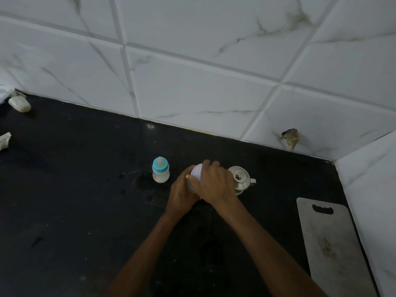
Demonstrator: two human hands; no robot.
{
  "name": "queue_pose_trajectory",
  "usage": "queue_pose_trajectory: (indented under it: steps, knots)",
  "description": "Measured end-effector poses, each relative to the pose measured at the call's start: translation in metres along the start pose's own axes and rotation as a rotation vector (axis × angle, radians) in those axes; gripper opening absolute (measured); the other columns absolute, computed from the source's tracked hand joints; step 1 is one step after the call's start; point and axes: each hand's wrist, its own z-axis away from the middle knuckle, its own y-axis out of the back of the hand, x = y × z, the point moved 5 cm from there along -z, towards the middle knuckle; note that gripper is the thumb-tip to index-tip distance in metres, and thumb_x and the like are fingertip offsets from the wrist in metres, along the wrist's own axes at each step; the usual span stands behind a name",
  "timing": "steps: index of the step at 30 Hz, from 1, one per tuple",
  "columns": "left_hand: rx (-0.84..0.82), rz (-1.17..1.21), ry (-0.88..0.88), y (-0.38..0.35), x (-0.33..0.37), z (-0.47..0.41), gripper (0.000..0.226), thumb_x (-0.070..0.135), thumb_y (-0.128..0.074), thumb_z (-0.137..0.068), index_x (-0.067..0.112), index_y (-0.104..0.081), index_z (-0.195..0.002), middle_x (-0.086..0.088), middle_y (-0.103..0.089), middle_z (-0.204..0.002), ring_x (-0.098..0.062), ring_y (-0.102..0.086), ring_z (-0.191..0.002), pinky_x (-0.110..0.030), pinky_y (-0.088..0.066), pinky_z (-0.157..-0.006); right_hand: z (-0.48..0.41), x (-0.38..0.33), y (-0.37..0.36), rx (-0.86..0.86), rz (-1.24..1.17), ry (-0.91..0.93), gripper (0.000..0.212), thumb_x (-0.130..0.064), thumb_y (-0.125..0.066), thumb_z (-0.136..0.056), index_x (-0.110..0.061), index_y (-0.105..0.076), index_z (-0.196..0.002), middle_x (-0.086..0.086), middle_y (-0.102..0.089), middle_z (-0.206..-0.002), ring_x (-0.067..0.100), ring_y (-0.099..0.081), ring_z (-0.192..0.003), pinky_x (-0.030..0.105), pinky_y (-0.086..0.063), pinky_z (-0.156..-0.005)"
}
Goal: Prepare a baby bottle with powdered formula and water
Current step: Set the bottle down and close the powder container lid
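Fingers cover formula tin between baby bottle and kettle.

No legible text or labels anywhere.

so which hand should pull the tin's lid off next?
Right, probably. The right hand already lies over the white lid of the formula tin, while the left hand wraps the tin's side, steadying it.

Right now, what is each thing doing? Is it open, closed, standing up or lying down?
Baby bottle: upright, teal cap on.
Formula tin: upright, white lid on, both hands gripping.
Left hand: holding the tin's side.
Right hand: over the lid.
Steel pot: lid on.
Cutting board: lying flat.
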Motion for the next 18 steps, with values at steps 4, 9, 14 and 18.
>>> queue_pose_trajectory:
  steps: [4,9,14,18]
  knots:
    - [0.057,0.068,-0.057,0.007,-0.003,0.004,0.058,0.014,-0.082,-0.083,0.021,-0.057,-0.135,0.002,-0.068,-0.126,-0.010,-0.064,-0.114,-0.023,-0.052,-0.097,0.005,0.003,0.002,0.029,-0.003,-0.073,0.081,-0.081,-0.035,-0.092,-0.010,-0.058,-0.123,0.010,-0.068,-0.103,0.020,-0.067,-0.083,0.030,-0.038,-0.062]
    - [0.060,0.101,-0.218,0.025,0.001,0.009,0.078,0.010,-0.086,-0.080,0.018,-0.049,-0.149,-0.003,-0.061,-0.142,-0.012,-0.057,-0.130,-0.036,-0.048,-0.111,0.007,0.016,0.014,-0.027,-0.145,0.226,0.086,-0.073,-0.040,-0.095,-0.017,-0.027,-0.158,0.015,-0.041,-0.155,0.033,-0.047,-0.136,0.047,-0.049,-0.098]
    - [0.016,0.072,-0.385,0.040,0.007,0.001,0.084,0.028,-0.091,-0.071,0.026,-0.050,-0.144,0.013,-0.061,-0.138,0.002,-0.057,-0.128,-0.019,-0.048,-0.104,0.013,0.024,0.021,-0.145,-0.135,0.474,0.088,-0.054,-0.060,-0.097,-0.033,-0.007,-0.164,0.006,0.001,-0.173,0.030,-0.009,-0.157,0.052,-0.029,-0.119]
    - [0.021,0.021,-0.316,0.049,0.010,0.000,0.085,0.047,-0.083,-0.064,0.042,-0.041,-0.138,0.038,-0.051,-0.123,0.028,-0.046,-0.116,0.002,-0.038,-0.095,0.012,0.028,0.026,-0.083,-0.105,0.478,0.077,-0.048,-0.056,-0.101,-0.030,-0.014,-0.163,0.010,-0.015,-0.168,0.031,-0.029,-0.147,0.050,-0.042,-0.111]
